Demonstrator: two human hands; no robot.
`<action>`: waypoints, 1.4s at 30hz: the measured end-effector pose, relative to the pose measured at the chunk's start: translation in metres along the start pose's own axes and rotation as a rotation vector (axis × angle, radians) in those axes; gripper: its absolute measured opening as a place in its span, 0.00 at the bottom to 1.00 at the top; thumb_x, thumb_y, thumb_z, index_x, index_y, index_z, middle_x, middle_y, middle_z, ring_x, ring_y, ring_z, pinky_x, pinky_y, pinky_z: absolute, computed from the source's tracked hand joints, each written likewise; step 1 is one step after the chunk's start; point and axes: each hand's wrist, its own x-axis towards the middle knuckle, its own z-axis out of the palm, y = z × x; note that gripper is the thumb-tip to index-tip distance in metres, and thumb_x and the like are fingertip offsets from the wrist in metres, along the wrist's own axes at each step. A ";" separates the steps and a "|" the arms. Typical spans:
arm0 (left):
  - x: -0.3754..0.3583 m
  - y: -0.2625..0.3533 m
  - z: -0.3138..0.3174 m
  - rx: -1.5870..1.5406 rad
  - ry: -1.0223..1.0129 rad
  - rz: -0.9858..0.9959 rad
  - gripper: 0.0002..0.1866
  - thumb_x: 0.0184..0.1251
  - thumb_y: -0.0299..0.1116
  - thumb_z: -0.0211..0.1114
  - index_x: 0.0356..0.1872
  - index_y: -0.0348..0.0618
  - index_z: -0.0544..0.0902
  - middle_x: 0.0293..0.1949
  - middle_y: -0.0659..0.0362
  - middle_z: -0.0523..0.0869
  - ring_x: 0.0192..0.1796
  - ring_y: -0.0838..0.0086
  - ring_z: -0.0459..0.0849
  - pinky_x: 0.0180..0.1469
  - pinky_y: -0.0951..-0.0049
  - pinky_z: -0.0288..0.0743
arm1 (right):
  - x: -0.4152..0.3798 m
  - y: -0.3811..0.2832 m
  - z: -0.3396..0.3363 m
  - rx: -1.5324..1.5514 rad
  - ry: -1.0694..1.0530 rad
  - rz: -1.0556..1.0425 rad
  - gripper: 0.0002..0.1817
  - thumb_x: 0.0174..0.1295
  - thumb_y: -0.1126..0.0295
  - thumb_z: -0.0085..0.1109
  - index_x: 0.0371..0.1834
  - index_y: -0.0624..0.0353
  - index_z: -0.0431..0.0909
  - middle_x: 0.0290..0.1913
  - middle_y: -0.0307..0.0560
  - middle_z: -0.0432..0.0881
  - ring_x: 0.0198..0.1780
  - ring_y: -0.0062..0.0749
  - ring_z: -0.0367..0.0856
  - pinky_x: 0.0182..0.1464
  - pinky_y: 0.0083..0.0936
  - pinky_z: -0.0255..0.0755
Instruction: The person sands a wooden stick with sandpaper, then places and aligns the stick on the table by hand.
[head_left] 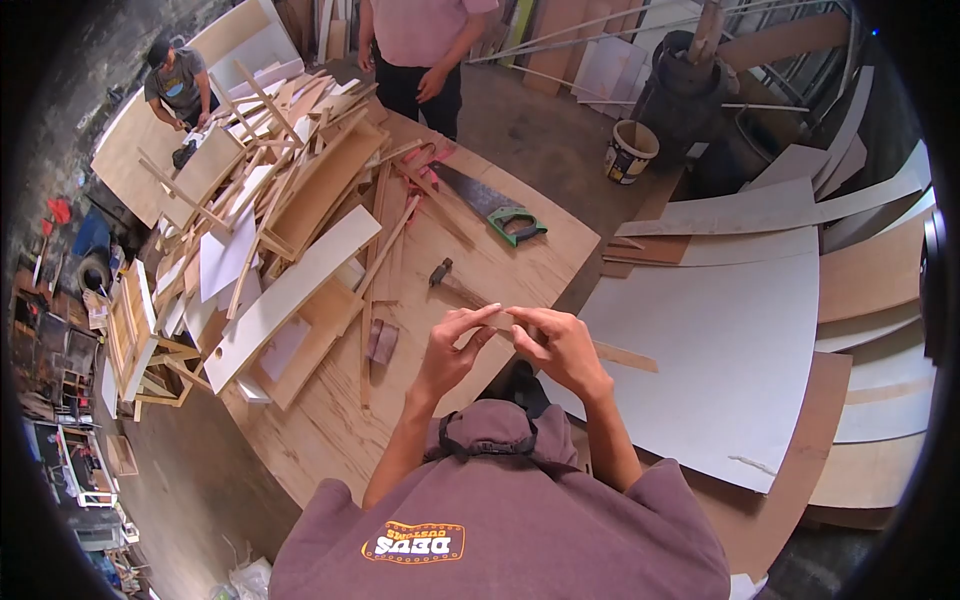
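1. Two hands are raised together over the table [330, 440]: the left hand [452, 350] and right hand [556, 345] meet fingertip to fingertip, both pinching the near end of one thin wood strip [620, 355].
2. The strip's long axis runs from the hands toward the right and slightly downward in the view, its far end lying over the edge of a large white board [720, 340].
3. One hammer [445, 278] lies on the table just beyond the hands, head pointing away.
4. One handsaw [490, 205] with a green handle lies farther off.
5. A heap of wood offcuts [270, 220], too many to count, covers the table's left side.
6. Two other people stand at the far end.
7. One bucket [631, 151] sits on the floor.
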 end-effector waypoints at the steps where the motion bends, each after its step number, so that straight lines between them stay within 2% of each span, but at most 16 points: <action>1: -0.001 0.001 0.000 -0.001 0.001 0.000 0.22 0.66 0.18 0.71 0.62 0.41 0.86 0.50 0.53 0.91 0.47 0.70 0.87 0.51 0.69 0.81 | 0.000 -0.001 -0.001 -0.013 -0.013 0.012 0.15 0.65 0.65 0.66 0.54 0.55 0.88 0.40 0.51 0.89 0.37 0.41 0.88 0.41 0.32 0.80; 9: -0.005 -0.002 -0.004 0.001 0.112 0.045 0.19 0.60 0.17 0.75 0.54 0.38 0.89 0.46 0.54 0.92 0.48 0.67 0.88 0.51 0.68 0.81 | 0.001 -0.003 0.002 -0.061 -0.046 -0.002 0.17 0.64 0.64 0.67 0.55 0.53 0.88 0.39 0.50 0.89 0.34 0.40 0.87 0.41 0.32 0.80; 15: -0.012 -0.004 -0.006 -0.047 0.200 -0.018 0.14 0.59 0.16 0.76 0.46 0.38 0.91 0.42 0.54 0.93 0.48 0.68 0.89 0.51 0.70 0.82 | 0.004 -0.002 0.004 -0.084 -0.055 -0.028 0.16 0.63 0.65 0.69 0.55 0.52 0.88 0.39 0.50 0.88 0.35 0.41 0.88 0.41 0.32 0.82; 21: -0.012 -0.003 -0.012 -0.079 0.205 -0.054 0.13 0.58 0.19 0.77 0.45 0.41 0.92 0.41 0.57 0.93 0.44 0.69 0.89 0.50 0.70 0.81 | 0.004 -0.002 0.001 -0.084 -0.032 -0.007 0.15 0.63 0.66 0.69 0.53 0.51 0.89 0.38 0.50 0.88 0.36 0.43 0.88 0.41 0.33 0.82; 24: -0.012 0.003 -0.014 -0.049 0.149 -0.150 0.13 0.59 0.20 0.78 0.45 0.42 0.92 0.39 0.58 0.93 0.44 0.70 0.88 0.50 0.71 0.80 | 0.003 -0.003 0.003 -0.079 -0.033 0.002 0.15 0.62 0.66 0.69 0.52 0.51 0.89 0.37 0.50 0.87 0.35 0.43 0.88 0.41 0.33 0.81; 27: -0.013 -0.003 -0.011 -0.066 0.130 -0.110 0.14 0.60 0.22 0.77 0.48 0.42 0.92 0.40 0.57 0.92 0.44 0.70 0.88 0.50 0.70 0.80 | 0.001 0.000 0.005 -0.125 -0.050 -0.006 0.16 0.61 0.65 0.69 0.53 0.51 0.89 0.36 0.50 0.87 0.35 0.44 0.87 0.41 0.34 0.81; 29: -0.014 -0.001 -0.010 -0.093 0.111 -0.143 0.15 0.62 0.22 0.77 0.50 0.42 0.92 0.41 0.57 0.92 0.44 0.70 0.88 0.51 0.70 0.80 | 0.000 0.004 0.007 -0.095 -0.027 -0.056 0.17 0.62 0.67 0.69 0.55 0.53 0.89 0.33 0.50 0.84 0.29 0.37 0.82 0.36 0.31 0.77; 30: -0.014 0.001 -0.009 -0.120 0.093 -0.175 0.16 0.63 0.22 0.76 0.52 0.43 0.91 0.41 0.56 0.92 0.44 0.69 0.88 0.51 0.70 0.80 | -0.001 0.005 0.008 -0.095 -0.026 -0.055 0.17 0.62 0.67 0.69 0.55 0.53 0.89 0.33 0.50 0.84 0.29 0.37 0.82 0.36 0.31 0.77; 33: -0.015 0.000 -0.008 -0.112 0.000 -0.168 0.17 0.68 0.21 0.72 0.57 0.40 0.89 0.47 0.55 0.91 0.49 0.73 0.87 0.52 0.74 0.80 | -0.001 0.006 0.010 -0.105 -0.016 -0.055 0.17 0.62 0.67 0.69 0.55 0.53 0.89 0.33 0.50 0.84 0.30 0.38 0.84 0.38 0.31 0.78; 35: -0.012 0.004 -0.005 -0.078 -0.001 -0.126 0.17 0.69 0.21 0.70 0.58 0.40 0.88 0.48 0.55 0.90 0.50 0.72 0.87 0.53 0.74 0.80 | 0.000 0.005 0.010 -0.111 -0.037 -0.055 0.17 0.61 0.65 0.68 0.54 0.49 0.89 0.35 0.49 0.85 0.35 0.45 0.87 0.41 0.37 0.81; 36: -0.011 0.005 -0.004 -0.045 -0.001 -0.084 0.17 0.71 0.20 0.68 0.60 0.40 0.87 0.48 0.55 0.90 0.51 0.71 0.86 0.55 0.73 0.79 | 0.000 0.005 0.010 -0.110 -0.037 -0.054 0.17 0.61 0.65 0.68 0.54 0.49 0.89 0.35 0.49 0.85 0.35 0.45 0.87 0.41 0.37 0.81; 40: -0.013 0.004 -0.004 -0.072 0.021 -0.121 0.17 0.72 0.20 0.67 0.60 0.40 0.86 0.48 0.54 0.89 0.53 0.68 0.86 0.56 0.72 0.78 | -0.001 0.000 0.008 -0.147 -0.028 -0.116 0.20 0.61 0.64 0.72 0.58 0.46 0.86 0.38 0.46 0.85 0.36 0.45 0.87 0.41 0.37 0.81; 42: -0.012 0.008 -0.006 -0.031 0.100 -0.111 0.16 0.71 0.21 0.68 0.58 0.39 0.87 0.48 0.55 0.89 0.53 0.68 0.86 0.56 0.71 0.78 | 0.000 -0.001 0.007 -0.161 -0.025 -0.146 0.21 0.61 0.64 0.73 0.59 0.44 0.86 0.39 0.44 0.84 0.36 0.44 0.86 0.40 0.37 0.81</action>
